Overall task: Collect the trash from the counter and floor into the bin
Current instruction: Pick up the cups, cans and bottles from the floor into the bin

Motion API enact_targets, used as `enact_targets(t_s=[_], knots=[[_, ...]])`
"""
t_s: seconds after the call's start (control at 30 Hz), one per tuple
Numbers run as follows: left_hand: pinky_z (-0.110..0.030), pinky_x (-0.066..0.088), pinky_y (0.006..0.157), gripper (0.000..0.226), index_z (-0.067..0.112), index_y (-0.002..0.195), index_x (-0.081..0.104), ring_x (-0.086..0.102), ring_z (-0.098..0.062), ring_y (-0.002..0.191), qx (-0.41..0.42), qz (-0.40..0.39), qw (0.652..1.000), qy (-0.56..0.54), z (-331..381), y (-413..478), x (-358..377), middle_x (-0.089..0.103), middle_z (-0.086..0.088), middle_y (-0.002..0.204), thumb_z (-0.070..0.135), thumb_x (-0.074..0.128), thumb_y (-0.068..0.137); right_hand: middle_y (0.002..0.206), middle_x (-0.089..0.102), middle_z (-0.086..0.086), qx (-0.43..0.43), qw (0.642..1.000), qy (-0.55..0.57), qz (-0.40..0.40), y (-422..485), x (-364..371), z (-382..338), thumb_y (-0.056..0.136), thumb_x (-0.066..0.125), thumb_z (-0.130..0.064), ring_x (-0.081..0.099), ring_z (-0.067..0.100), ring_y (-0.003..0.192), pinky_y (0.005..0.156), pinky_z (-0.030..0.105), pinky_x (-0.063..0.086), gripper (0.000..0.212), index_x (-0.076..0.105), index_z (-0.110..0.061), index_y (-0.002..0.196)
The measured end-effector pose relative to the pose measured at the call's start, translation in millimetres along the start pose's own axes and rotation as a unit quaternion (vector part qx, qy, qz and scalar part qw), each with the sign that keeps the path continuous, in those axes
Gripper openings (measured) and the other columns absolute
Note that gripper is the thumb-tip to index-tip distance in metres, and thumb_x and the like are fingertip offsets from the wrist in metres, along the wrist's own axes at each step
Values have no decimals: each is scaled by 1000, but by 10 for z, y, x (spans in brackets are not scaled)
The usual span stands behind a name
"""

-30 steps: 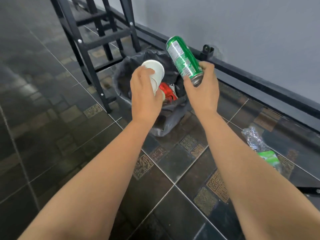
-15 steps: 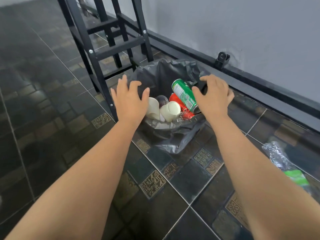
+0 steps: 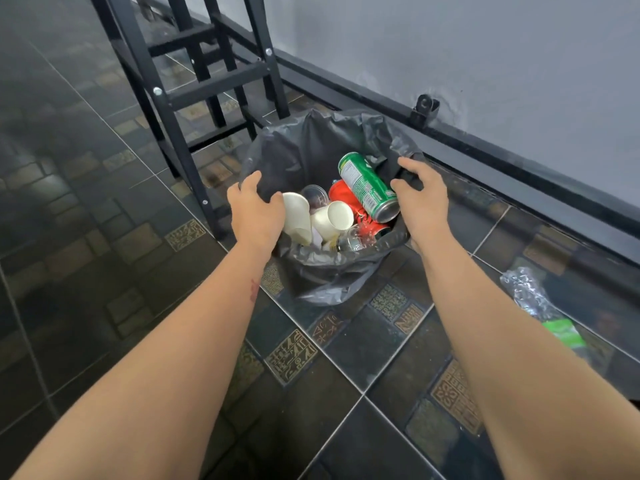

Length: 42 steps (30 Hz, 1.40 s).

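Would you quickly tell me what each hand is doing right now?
Left hand: open, holding nothing, over the bin's rim.
Right hand: open, holding nothing.

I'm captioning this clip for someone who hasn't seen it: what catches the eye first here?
The green can lying on top of white paper cups and a red can in the black-lined bin at centre. The left hand and right hand hover open at its rim. A crushed plastic bottle lies on the floor tiles, far right.

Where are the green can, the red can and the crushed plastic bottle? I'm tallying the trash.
green can (image 3: 367,186), head view, middle of its side.
red can (image 3: 346,199), head view, exposed side.
crushed plastic bottle (image 3: 530,295), head view, clear crumpled body.
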<state>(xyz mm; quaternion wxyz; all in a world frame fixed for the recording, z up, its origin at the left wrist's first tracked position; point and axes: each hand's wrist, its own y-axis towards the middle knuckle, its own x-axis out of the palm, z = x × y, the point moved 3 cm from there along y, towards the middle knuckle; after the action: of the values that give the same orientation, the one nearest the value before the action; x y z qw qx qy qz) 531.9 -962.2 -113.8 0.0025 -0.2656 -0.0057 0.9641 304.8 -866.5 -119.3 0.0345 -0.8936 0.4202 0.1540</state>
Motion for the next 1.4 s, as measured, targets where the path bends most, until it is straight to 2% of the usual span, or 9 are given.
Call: enact_targets(t_s=[0.4,0.57,0.67,0.77,0.83,0.93,1.03,1.27,1.4], knots=[[-36,39,104,43,25,138,53,48,-28,130,53,-59,997,23,405,-969,717,27,-7,156,28,57,95,133,55,-6,74,995,17,60,-219,-1316,392,89,61,-27,53,8,115,93,23,39,29,66,-31,117],[-44,9,123,59,17,154,32,2,-30,153,160,-29,963,214,457,-1069,821,7,-16,166,29,48,99,133,55,-12,84,990,48,100,-319,-1686,482,100,44,-38,48,7,118,95,21,31,37,53,-28,134],[-49,5,123,63,13,157,22,-2,-31,153,191,-28,936,295,468,-1042,833,7,-17,165,33,43,101,128,60,-6,116,980,-84,141,-470,-1925,829,100,40,-36,52,18,112,92,28,36,37,48,-24,134],[-47,5,124,64,11,158,17,-1,-29,153,174,-35,937,301,454,-1048,836,6,-14,166,38,36,103,139,53,12,150,933,-322,61,-591,-2123,1321,95,51,-37,45,36,127,101,43,37,51,40,-15,140],[-45,4,124,64,11,158,16,-1,-27,154,165,-32,940,297,455,-1045,836,6,-12,166,40,33,104,150,40,13,155,892,-426,-8,-649,-2192,1594,92,58,-41,35,36,137,108,46,31,66,32,-12,146],[-44,4,124,64,10,159,15,-1,-26,154,157,-28,940,300,460,-1021,836,6,-11,167,42,30,105,162,17,8,164,846,-503,-69,-718,-2281,1878,90,60,-48,17,33,147,116,47,21,83,15,-19,155],[-43,3,124,65,10,159,15,-1,-25,154,149,-27,942,301,465,-1020,842,6,-10,167,43,29,105,163,9,10,209,812,-535,-101,-746,-2353,2073,88,60,-52,13,35,148,117,50,20,90,7,-27,155],[-43,3,124,64,9,158,16,-1,-24,154,140,-30,945,293,470,-1032,844,6,-8,167,42,31,106,147,35,14,236,784,-562,-117,-882,-2223,2219,90,62,-40,39,38,131,104,48,36,77,19,-26,152],[-43,4,124,64,10,159,16,0,-24,154,143,-28,945,292,467,-1024,840,6,-8,167,42,30,106,141,35,16,240,828,-501,-82,-950,-2098,2202,91,61,-23,38,40,126,94,50,43,65,29,-22,147]])
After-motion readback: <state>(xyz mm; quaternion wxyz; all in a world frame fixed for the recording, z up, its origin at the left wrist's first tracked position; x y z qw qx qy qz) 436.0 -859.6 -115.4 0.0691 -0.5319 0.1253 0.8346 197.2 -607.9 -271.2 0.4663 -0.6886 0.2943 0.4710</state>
